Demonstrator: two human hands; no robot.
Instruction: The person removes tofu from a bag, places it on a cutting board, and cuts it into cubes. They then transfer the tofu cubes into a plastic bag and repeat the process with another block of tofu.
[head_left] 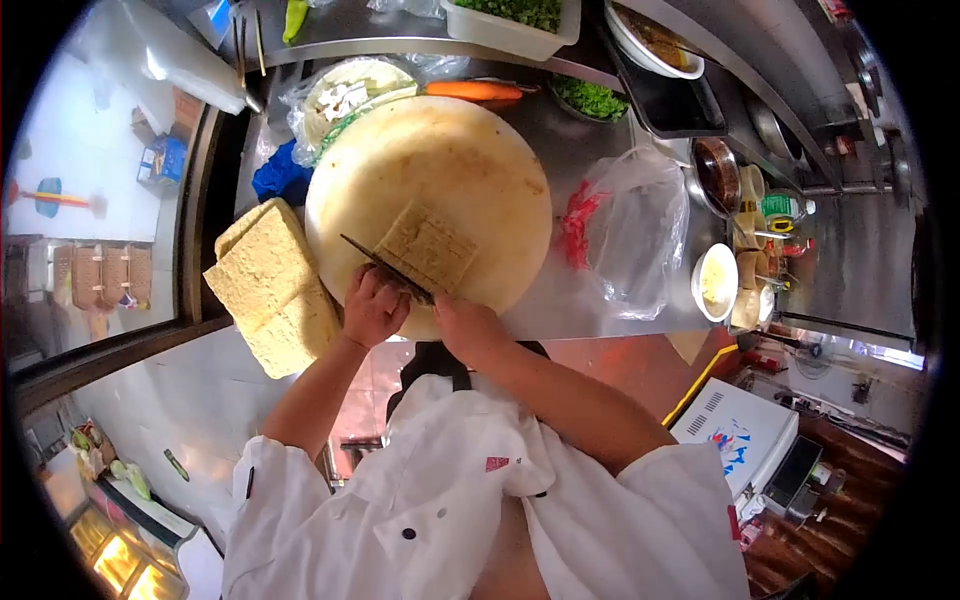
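One pale brown slab, scored with parallel lines (430,246): lying flat on the round board (430,150), towards its near side. One knife (388,266): blade along the slab's edge, handle closed in the right hand (470,328). One left hand (376,308): fingers bunched beside the blade; whether they pinch anything, cannot be told. Handling, as judged: fingertips tucked well back, knuckles guiding the blade, strokes straight and parallel for even pieces, the soft slab steadied without squashing. Further out: larger slabs (272,300), stacked just left of the board; two orange carrots (475,90), beyond it; one clear plastic bag (640,235) and one white bowl (715,283), to the right.
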